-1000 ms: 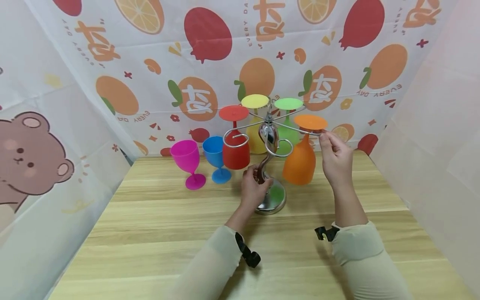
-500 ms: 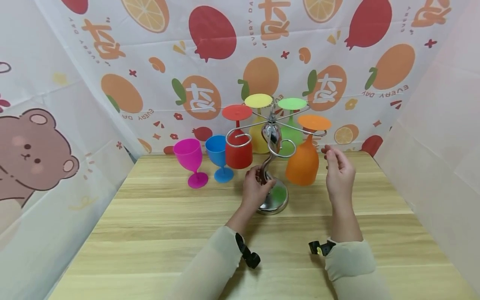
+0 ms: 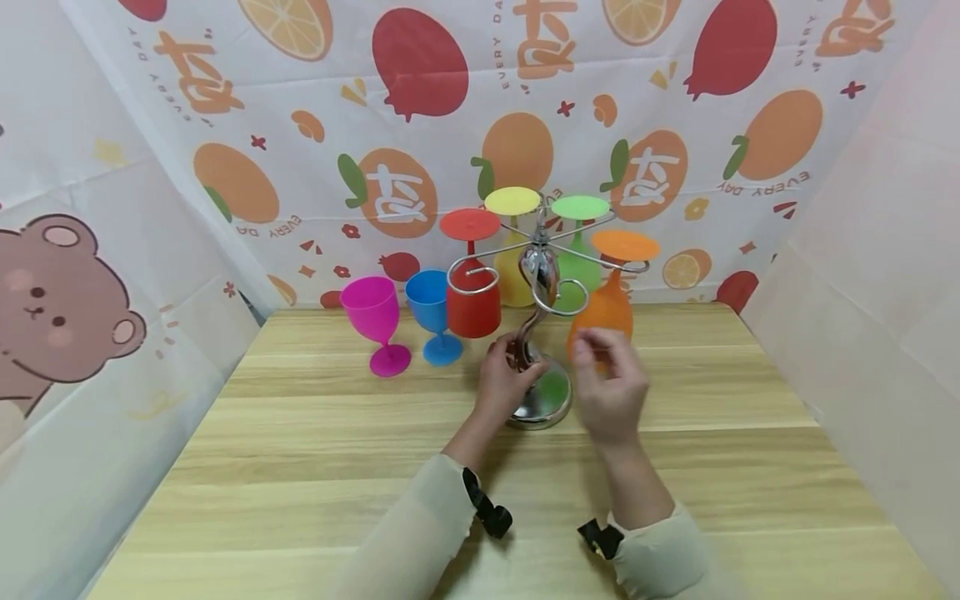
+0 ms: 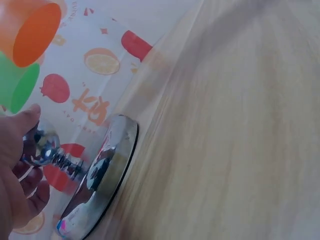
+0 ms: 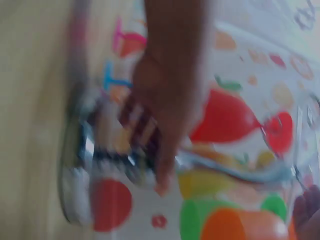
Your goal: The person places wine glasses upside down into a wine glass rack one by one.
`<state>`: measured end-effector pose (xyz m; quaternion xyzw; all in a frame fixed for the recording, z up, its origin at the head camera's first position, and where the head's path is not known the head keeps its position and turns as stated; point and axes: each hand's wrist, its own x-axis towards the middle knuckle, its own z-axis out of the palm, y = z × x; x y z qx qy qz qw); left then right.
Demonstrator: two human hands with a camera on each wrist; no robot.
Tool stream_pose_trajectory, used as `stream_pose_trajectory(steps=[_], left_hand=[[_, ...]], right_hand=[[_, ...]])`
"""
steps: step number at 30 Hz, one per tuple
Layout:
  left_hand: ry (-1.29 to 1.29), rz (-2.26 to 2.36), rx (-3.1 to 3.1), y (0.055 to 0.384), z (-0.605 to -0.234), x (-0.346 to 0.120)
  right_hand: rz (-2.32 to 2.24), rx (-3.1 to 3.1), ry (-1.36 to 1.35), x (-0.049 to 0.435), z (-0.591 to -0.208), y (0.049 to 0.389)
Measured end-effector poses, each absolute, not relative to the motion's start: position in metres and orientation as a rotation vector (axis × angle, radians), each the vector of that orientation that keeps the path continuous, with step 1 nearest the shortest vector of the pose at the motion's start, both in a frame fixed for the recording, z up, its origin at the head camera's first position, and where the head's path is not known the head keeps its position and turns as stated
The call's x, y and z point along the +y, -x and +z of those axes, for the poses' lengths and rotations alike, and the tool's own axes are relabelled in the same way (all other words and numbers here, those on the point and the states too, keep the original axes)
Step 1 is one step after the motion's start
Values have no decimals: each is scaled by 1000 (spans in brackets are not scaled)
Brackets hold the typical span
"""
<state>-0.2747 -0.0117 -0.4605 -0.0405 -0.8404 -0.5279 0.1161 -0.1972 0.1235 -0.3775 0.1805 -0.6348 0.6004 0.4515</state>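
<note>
My left hand (image 3: 506, 379) grips the lower stem of a chrome goblet rack (image 3: 542, 271), just above its round base (image 3: 551, 400). From the rack's curled arms hang a red goblet (image 3: 474, 310), a yellow goblet (image 3: 512, 201), a green goblet (image 3: 581, 208) and an orange goblet (image 3: 625, 245), all upside down. In the head view my right hand (image 3: 615, 387) is in front of the orange goblet's bowl and partly hides it; its fingers are loosely bent and nothing shows in them. Two curled arms at the front carry no goblet.
Left of the rack, a magenta goblet (image 3: 372, 308) and a blue goblet (image 3: 430, 302) stand upright on the wooden table (image 3: 300, 483). A fruit-printed cloth (image 3: 420, 83) hangs behind the table, with pale sheets at both sides.
My right hand has let go of the rack arm by the orange goblet, then moved down and left toward the rack's stem. The left hand keeps its grip; the goblets hang as before.
</note>
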Motion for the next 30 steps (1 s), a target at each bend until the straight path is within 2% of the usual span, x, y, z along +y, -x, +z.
stream_pose_trajectory(steps=[4,11,19,24,30], left_hand=[[173,-1615,-2480,276,-457,-22],[299,-1714,-2531,274,-459,-36],[310,-1727,-2527,272,-460,-36],[252,-1718,-2563,270,-456,-36],[293,-1507,-2651,265,-452,-36]], right_hand=[[1515,-1919,-517,104,-394,199],[1477,-2314,-415,97,-410,203],[1239,-1884,-580,111,-402,199],[1114,-1585,-386,133,-389,211],[1197,-1835,-145,156,-383,223]])
